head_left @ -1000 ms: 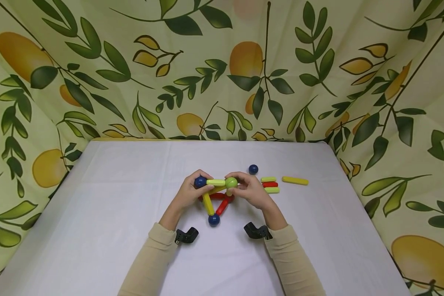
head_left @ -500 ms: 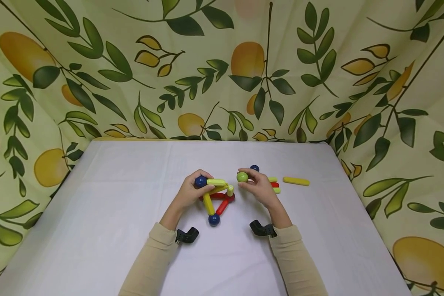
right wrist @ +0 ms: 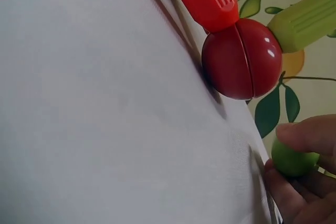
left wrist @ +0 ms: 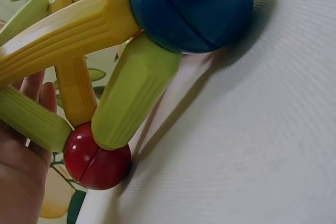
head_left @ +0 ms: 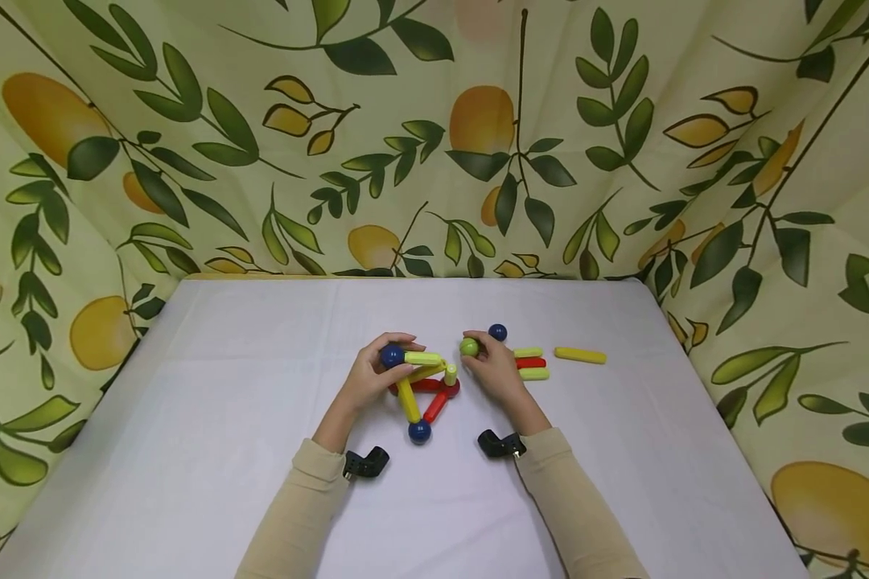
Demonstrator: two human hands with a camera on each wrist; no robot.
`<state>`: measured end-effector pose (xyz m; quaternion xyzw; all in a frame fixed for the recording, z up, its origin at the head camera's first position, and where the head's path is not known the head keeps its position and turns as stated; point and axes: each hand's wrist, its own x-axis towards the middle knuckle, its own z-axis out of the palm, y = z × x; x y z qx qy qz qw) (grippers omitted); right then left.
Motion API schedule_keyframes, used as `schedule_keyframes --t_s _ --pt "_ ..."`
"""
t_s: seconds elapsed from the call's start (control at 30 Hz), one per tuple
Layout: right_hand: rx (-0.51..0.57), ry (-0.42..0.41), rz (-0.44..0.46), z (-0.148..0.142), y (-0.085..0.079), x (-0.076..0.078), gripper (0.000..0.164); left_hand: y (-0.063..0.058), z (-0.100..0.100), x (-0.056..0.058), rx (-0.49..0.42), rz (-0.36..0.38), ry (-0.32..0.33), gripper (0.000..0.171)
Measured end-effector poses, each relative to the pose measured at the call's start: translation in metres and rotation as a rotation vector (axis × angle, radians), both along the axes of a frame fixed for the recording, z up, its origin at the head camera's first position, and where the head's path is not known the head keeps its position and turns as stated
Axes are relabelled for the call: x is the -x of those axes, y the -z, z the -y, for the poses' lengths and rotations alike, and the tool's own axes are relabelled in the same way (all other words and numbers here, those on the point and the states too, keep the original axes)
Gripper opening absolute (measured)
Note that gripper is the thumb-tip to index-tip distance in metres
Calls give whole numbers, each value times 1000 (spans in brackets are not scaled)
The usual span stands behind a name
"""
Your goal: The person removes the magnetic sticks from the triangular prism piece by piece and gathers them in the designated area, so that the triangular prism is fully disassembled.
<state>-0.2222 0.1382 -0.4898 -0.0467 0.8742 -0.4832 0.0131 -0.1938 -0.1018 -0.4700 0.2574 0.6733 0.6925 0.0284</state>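
Note:
My left hand (head_left: 365,374) holds the raised corner of a frame of magnetic rods and balls, thumb and fingers around a dark blue ball (head_left: 393,355). From that ball a light green rod (head_left: 423,359) points right. A yellow rod (head_left: 409,400) runs down to a blue ball (left wrist: 191,9) on the table. A red rod (head_left: 437,407) joins that ball to a red ball (right wrist: 241,59), on which a short light green rod (head_left: 451,374) stands, its top bare. Right of it, my right hand (head_left: 498,371) pinches a green ball (right wrist: 293,158) between thumb and fingers, apart from the frame.
Beyond my right hand lie a loose blue ball (head_left: 497,332), two light green rods (head_left: 533,374) with a red rod (head_left: 532,363) between them, and a longer yellow rod (head_left: 580,355). A leaf-and-fruit patterned curtain (head_left: 405,161) surrounds the white table (head_left: 224,450).
My right hand has lifted the green ball off the frame's right corner and moved it right, baring the rod ends there. The fingers of my left hand have straightened a little.

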Motion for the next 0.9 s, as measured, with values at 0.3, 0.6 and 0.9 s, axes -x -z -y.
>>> schedule_keyframes --t_s 0.3,0.6,0.9 --pt "-114 -22 -95 7 -1 8 46 6 4 -1 -143 40 30 39" --pt "-186 -44 -112 7 1 13 49 5 8 1 -137 25 39 32" --pt "-219 -50 -105 6 -1 10 52 5 9 2 -129 25 53 33"
